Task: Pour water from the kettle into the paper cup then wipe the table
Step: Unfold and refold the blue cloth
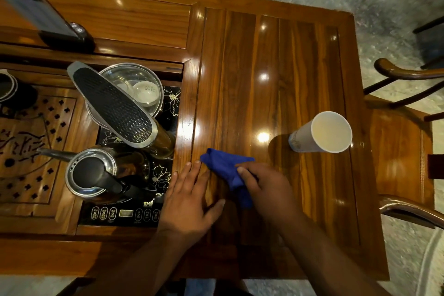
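A steel kettle (96,173) with a black lid and handle sits on the black stove panel at the left, spout pointing left. The white paper cup (324,133) stands upright on the glossy wooden table (276,67) at the right. A crumpled blue cloth (228,168) lies on the table near the front, and my right hand (266,187) is closed on its near end. My left hand (189,202) rests flat on the table just left of the cloth, fingers spread, holding nothing.
A tall steel faucet arm (113,103) leans over a steel bowl (134,86) holding small white cups. A carved wooden tea tray (31,151) is at the far left. A dark device (40,14) sits at the back left. A wooden chair (403,151) stands to the right.
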